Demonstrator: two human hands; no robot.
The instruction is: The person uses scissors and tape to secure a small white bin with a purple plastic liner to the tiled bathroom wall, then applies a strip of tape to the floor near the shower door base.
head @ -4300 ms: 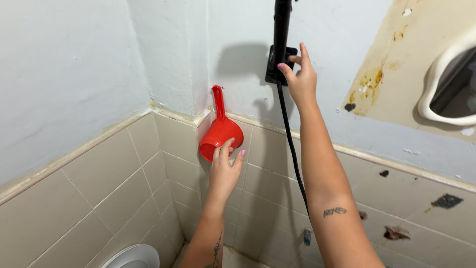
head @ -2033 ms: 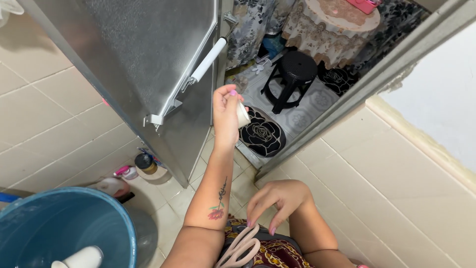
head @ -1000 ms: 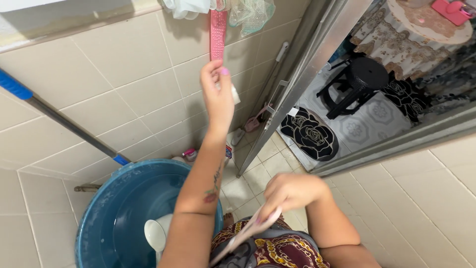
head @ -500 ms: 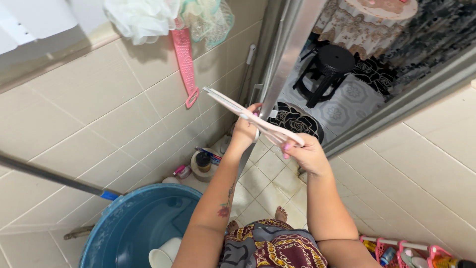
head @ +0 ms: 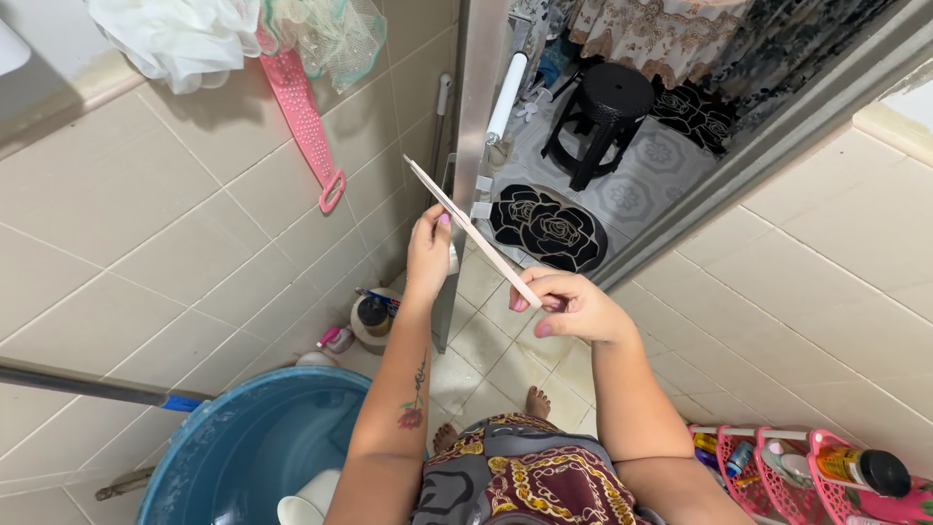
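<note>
My right hand [head: 573, 309] grips the lower end of a long, thin, pale pink thing [head: 473, 233] seen edge-on, which slants up and to the left. My left hand [head: 430, 248] pinches that pink thing near its middle and also has a small white object [head: 453, 259] tucked in its fingers. Both hands are raised in front of the edge of an open metal door [head: 474, 117]. Below them I see my patterned garment [head: 530, 481] and bare toes on the tiled floor.
A blue bucket [head: 238, 447] with a white scoop [head: 303, 506] stands lower left, a mop handle [head: 87, 385] beside it. A pink strap [head: 303, 122] and white sponge [head: 180, 39] hang on the wall. Pink baskets [head: 812, 472] sit lower right. Beyond the door are a black stool [head: 598, 112] and rose mat [head: 546, 228].
My right hand brought the pink thing up from my waist, and my left hand came down from the wall to meet it. In the last half second both hands shifted slightly lower and left.
</note>
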